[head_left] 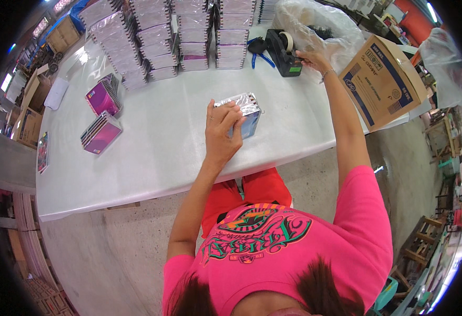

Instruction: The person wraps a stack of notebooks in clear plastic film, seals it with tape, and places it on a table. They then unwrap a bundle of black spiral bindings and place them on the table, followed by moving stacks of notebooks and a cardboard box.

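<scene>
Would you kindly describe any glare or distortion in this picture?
In the head view, the fisheye bows the near edge of the white table and darkens the corners; in the head view, glare flecks the clear wrap on the bundle under the left hand, and a light at upper right looks blown out.

Slick plastic and matt cardboard on a smooth white counter (157, 163) with a soft sheen

The tape dispenser (283, 55) is hard black plastic; in front of it, the small bundle (250, 122) wears creased, glossy clear film (248, 101). Left of the dispenser, the notebook stacks (191, 37) gleam under clear plastic over paper pages; farther left, the purple notebooks (103, 136) have shiny covers. Beside and behind it lies a thin, crinkled, see-through plastic bag (299, 18); to its right, a matt brown cardboard carton (381, 84). Well in front, the pink shirt (320, 237) is matt cloth.
</scene>
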Motion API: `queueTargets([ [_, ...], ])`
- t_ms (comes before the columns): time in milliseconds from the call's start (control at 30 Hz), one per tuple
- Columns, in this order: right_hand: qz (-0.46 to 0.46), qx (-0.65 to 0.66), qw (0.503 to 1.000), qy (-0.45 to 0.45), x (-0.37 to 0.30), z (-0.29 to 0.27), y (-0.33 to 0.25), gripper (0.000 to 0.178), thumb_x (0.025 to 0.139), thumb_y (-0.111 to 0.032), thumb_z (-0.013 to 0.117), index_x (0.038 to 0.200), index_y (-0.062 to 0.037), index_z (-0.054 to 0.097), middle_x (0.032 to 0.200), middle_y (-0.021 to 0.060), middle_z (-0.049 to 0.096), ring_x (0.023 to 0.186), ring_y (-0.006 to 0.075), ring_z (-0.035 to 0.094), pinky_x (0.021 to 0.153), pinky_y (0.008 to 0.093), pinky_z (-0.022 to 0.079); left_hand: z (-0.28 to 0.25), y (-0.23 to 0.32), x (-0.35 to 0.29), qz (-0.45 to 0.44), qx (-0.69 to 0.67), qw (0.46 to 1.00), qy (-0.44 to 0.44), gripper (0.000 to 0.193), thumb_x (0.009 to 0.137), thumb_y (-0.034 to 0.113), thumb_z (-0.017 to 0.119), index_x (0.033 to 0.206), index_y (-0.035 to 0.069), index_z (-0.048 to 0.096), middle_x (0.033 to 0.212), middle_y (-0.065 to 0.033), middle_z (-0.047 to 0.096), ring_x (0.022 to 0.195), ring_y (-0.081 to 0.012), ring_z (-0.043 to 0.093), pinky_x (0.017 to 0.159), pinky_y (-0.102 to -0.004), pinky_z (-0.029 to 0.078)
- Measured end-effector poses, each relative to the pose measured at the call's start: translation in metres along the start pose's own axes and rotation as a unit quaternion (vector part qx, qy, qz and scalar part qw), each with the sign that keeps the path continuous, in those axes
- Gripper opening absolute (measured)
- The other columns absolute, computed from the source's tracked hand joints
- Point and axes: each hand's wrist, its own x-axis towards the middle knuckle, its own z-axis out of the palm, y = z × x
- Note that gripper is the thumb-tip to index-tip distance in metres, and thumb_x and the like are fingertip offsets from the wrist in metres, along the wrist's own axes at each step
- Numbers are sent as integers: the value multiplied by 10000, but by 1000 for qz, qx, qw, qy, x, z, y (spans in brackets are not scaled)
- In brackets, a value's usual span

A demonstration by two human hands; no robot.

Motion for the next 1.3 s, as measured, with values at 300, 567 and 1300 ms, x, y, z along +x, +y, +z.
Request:
queueTargets([
  [300, -58, 94, 990, 83, -11, 0, 8, 265, 824, -183, 773, 1013, -67, 628, 912, 46, 612, 848, 181, 589, 687, 261, 520, 14, 14, -1, 19, 56, 997, 51, 139, 778, 35, 706, 876, 82, 620, 943, -34, 633, 1050, -208, 605, 1030, -466, 346],
  [567, -1, 182, 983, -8, -60, 11, 26, 139, 894, -99, 651, 949, -9, 561, 902, 67, 594, 864, 251, 642, 725, 325, 587, 4, 14, 0, -28, 27, 998, 48, 136, 765, 23, 716, 833, 87, 617, 914, -40, 655, 1015, -219, 626, 1050, -474, 330],
  [1300, -102, 129, 985, -55, -280, 196, -28, 263, 938, -317, 646, 834, -96, 549, 660, -28, 533, 517, 42, 464, 456, 189, 340, 10, 6, -3, 16, 5, 999, 50, 139, 746, 8, 729, 815, 75, 628, 927, -54, 643, 995, -254, 621, 967, -463, 404],
])
